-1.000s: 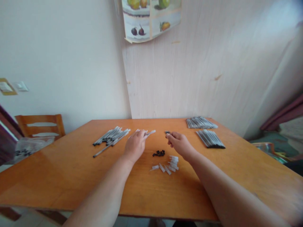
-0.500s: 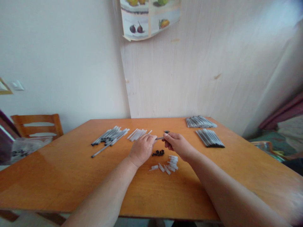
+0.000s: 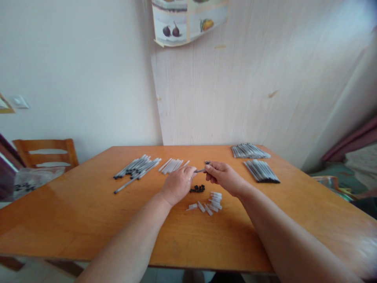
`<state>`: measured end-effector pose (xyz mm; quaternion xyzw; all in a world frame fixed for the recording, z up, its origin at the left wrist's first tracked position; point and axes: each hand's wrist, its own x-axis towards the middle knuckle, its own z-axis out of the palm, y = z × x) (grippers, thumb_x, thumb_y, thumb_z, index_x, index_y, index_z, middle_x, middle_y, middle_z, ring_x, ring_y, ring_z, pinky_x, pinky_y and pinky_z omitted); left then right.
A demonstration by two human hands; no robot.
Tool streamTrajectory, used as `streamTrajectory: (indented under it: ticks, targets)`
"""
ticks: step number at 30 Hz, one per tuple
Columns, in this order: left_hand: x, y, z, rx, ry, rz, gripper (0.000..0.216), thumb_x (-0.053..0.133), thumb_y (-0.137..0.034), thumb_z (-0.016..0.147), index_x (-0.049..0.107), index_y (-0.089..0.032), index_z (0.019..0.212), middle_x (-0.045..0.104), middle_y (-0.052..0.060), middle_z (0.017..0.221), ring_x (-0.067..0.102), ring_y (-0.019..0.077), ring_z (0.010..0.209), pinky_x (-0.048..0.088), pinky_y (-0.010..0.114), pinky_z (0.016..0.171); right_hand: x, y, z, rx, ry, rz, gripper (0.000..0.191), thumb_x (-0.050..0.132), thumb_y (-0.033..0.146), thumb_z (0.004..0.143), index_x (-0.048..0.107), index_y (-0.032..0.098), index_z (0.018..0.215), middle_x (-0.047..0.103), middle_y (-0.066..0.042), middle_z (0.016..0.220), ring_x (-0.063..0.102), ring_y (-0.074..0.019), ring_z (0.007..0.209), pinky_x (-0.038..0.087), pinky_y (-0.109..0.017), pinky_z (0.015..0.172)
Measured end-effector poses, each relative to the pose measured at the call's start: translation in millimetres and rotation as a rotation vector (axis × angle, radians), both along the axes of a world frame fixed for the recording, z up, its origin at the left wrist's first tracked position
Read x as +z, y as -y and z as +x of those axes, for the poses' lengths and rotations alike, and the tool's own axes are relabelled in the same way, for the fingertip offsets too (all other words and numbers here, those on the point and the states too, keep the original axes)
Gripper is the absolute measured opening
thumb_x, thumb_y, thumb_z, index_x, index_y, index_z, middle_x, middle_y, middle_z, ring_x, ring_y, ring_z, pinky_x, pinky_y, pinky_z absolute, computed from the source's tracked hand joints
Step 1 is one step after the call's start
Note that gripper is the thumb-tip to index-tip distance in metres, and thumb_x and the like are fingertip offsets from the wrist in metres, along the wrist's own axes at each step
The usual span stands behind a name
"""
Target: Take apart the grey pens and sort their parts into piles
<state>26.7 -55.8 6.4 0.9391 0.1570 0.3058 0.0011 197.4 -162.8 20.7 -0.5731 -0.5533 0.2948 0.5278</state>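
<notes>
The room looks like part of a home: a fruit picture (image 3: pixel 182 29) hangs on the wall (image 3: pixel 112 78), with a slatted wooden chair (image 3: pixel 47 146) and purplish drapery (image 3: pixel 351 140) around the wooden counter (image 3: pixel 112 224).

Grey rod (image 3: pixel 200 171), orange-brown table (image 3: pixel 206 239)

Right across the back, a pale plain wall (image 3: pixel 82 70) is met by a wood-grained panel (image 3: pixel 212 98), where scraps of tape (image 3: pixel 220 46) are seen stuck. Up top, a sheet of painted fruit (image 3: pixel 188 30) is hung, its lower edge curved! Over on the left, a wooden chair (image 3: pixel 44 145) is placed beside the orange-brown surface (image 3: pixel 73 220), with a white switch (image 3: pixel 20 101) fixed above. Reddish curtains (image 3: pixel 355 138) are glimpsed at both sides, light-coloured floor tiles (image 3: pixel 166 276) are shown below, and the upper right is washed by bright glare (image 3: pixel 356 23).
</notes>
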Motion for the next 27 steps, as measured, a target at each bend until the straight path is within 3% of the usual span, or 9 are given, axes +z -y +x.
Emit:
streamTrajectory:
  ticks: [12,18,27]
  targets:
    - [8.0,2.2,-7.2,-0.155,0.016,-0.568,0.023,0.042,-0.033,0.093,0.061,-0.019,0.090,0.062,0.001,0.075,0.057,0.0158,0.073,0.040,0.028,0.068,1.7,4.2,14.2,0.070,0.030,-0.040,0.038,0.054,0.051,0.086,0.057,0.016,0.074,0.060,-0.002,0.066,0.048,-0.0089,0.055,0.036,-0.023,0.053]
    - [7.0,-23.1,-26.7,-0.045,0.148,-0.692,0.031,0.045,-0.036,0.090,0.060,-0.017,0.071,0.060,0.002,0.074,0.052,0.0145,0.069,0.040,0.027,0.069,11.0,10.2,44.3,-0.161,-0.161,0.033,0.032,0.061,0.048,0.079,0.060,0.016,0.080,0.058,-0.001,0.066,0.043,-0.0082,0.053,0.031,-0.022,0.050]
    - [8.0,-20.9,-26.3,-0.048,0.329,-0.961,0.025,0.049,-0.040,0.088,0.059,-0.017,0.088,0.063,0.001,0.078,0.041,0.0086,0.054,0.035,0.022,0.054,4.1,9.6,31.0,-0.144,0.338,-0.314,0.021,0.063,0.028,0.070,0.070,0.016,0.086,0.065,-0.003,0.074,0.051,-0.0118,0.063,0.036,-0.024,0.056]
